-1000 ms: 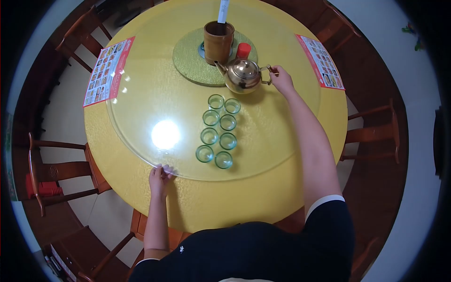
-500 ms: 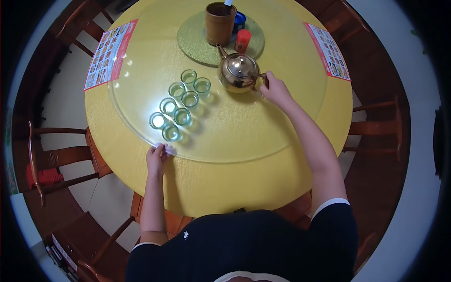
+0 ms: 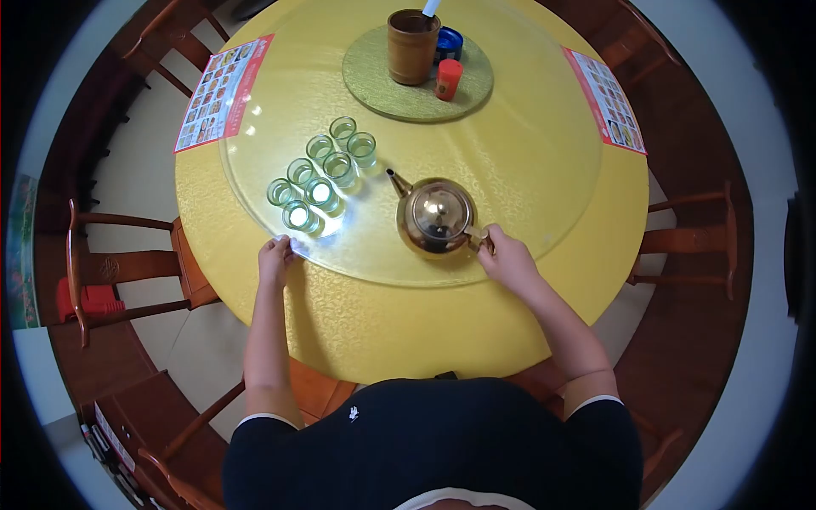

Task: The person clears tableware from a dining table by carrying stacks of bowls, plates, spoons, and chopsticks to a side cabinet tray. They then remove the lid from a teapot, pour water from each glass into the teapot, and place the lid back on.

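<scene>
My right hand [image 3: 508,259] is closed round the handle of a shiny gold-coloured metal teapot [image 3: 438,217]. The spout points left, towards the drinking glasses, and the lid is on. Whether its base touches the surface below, I cannot tell. Several small clear glasses [image 3: 338,167] stand in two slanting rows left of the spout, apart from it. At the near-left rim of the round glass turntable [image 3: 391,270], my left hand [image 3: 274,259] pinches the edge, close to the nearest glasses.
A round green mat [image 3: 374,95] at the back bears a brown cylindrical holder [image 3: 411,53], a red-capped shaker [image 3: 449,80] and a blue container [image 3: 450,42]. Printed menu sheets [image 3: 223,93] lie at both sides of the yellow table [image 3: 408,340]. Wooden chairs [image 3: 140,272] surround it.
My right hand has brought the teapot nearer to me, away from the green mat. The glasses have shifted slightly relative to the view, and my left hand stays at the turntable's rim.
</scene>
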`<state>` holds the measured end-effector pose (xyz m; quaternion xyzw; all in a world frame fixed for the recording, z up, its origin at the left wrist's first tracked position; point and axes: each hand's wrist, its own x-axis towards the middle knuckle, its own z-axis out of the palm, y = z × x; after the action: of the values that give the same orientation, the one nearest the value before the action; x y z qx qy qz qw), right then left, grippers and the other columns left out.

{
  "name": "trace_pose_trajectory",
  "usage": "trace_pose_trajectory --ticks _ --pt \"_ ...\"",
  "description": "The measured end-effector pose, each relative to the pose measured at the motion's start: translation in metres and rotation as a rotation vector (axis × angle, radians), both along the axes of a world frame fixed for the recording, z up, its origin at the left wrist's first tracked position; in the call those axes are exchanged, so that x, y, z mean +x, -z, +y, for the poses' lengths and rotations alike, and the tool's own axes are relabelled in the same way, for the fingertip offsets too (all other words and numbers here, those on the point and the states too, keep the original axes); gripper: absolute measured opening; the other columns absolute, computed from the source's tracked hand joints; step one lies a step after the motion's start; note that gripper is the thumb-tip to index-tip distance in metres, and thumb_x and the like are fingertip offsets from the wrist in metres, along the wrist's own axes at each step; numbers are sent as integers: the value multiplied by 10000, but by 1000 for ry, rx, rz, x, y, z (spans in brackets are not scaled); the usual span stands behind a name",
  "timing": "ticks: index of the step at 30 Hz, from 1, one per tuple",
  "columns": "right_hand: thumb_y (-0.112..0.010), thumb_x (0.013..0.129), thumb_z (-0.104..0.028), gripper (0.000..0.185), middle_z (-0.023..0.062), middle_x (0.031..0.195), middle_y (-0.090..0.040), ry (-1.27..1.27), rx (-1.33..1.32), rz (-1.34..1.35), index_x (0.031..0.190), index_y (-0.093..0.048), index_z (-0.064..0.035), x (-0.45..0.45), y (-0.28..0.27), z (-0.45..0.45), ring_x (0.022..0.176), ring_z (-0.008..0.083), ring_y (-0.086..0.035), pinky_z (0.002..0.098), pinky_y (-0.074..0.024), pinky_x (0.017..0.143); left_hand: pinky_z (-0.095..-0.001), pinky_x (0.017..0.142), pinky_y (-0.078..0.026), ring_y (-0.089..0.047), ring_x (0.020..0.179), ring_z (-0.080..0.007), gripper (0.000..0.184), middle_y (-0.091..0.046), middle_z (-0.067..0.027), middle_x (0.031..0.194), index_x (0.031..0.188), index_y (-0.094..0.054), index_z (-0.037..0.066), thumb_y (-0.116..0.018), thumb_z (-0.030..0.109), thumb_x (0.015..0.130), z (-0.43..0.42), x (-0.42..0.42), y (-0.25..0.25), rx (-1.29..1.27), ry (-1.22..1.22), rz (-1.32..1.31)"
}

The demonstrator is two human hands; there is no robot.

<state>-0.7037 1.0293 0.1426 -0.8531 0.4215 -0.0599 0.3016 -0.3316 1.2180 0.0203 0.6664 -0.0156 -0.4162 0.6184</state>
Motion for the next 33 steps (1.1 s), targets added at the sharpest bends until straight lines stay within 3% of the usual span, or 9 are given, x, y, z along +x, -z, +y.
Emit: trace_pose_trajectory --ticks 5,7,10,13,17,22,26,29,33 --pt "-480 726 -146 180 150 660 -547 -27 -13 -12 852 -409 -38 3 -2 10 574 339 -534 410 -432 531 -263 603 -470 -547 690 -163 139 -542 -92 794 896 -459 -16 -456 94 811 1 0 14 -32 -37 18" --pt "-497 731 -168 258 146 761 -558 -38 50 67 940 -423 -36 5 -12 11 659 318 -550 406 -437 574 -264 625 -460 -532 700 -172 229 -527 -93 810 925 -458 -17 -538 125 765 3 -3 7 -49 -36 32" --pt "-530 730 -217 355 138 863 -538 -82 -236 -81 1020 -427 -39 7 -18 14 788 283 -532 390 -431 642 -337 732 -392 -459 834 -221 561 -475 -130 899 1026 -432 -10 -697 209 582 -8 -25 -10 452 -128 -998" --pt "-555 720 -280 416 128 911 -512 -146 -380 -147 1044 -441 -45 24 -33 8 876 260 -489 367 -421 704 -361 787 -353 -421 899 -250 585 -451 -145 961 1035 -430 -2 -698 245 577 -21 -46 -22 393 70 -1156" --pt "-555 715 -321 416 115 876 -513 -229 -346 -67 1014 -465 -46 55 -39 3 875 260 -477 352 -421 722 -359 809 -341 -414 920 -258 646 -451 -132 969 1064 -425 4 -711 286 558 -38 -59 -19 304 7 -939" --pt "-509 746 -288 282 114 842 -529 -238 -210 67 906 -485 -58 73 -34 1 792 262 -529 371 -448 650 -364 792 -355 -443 909 -268 621 -489 -136 949 1047 -443 2 -708 292 565 -42 -55 -8 284 -26 -999" --pt "-489 758 -260 225 116 806 -539 -269 -283 18 865 -486 -62 76 -29 -1 740 269 -547 376 -454 623 -336 763 -382 -494 898 -247 495 -543 -139 918 976 -476 -15 -692 230 604 -39 -61 -16 268 -50 -1018" --pt "-486 757 -234 212 124 790 -546 -216 -295 -150 856 -498 -48 70 -44 2 710 285 -539 371 -451 630 -328 759 -387 -502 892 -235 491 -543 -126 924 983 -470 -8 -689 231 613 -39 -65 -22 198 -52 -1008" --pt "-492 799 -98 160 44 759 -549 116 154 -732 935 -495 -14 22 -59 10 680 95 -529 206 -432 595 -291 764 -404 -520 883 -181 454 -541 -101 947 1009 -447 -4 -670 174 656 -33 -92 -51 114 -18 -845"
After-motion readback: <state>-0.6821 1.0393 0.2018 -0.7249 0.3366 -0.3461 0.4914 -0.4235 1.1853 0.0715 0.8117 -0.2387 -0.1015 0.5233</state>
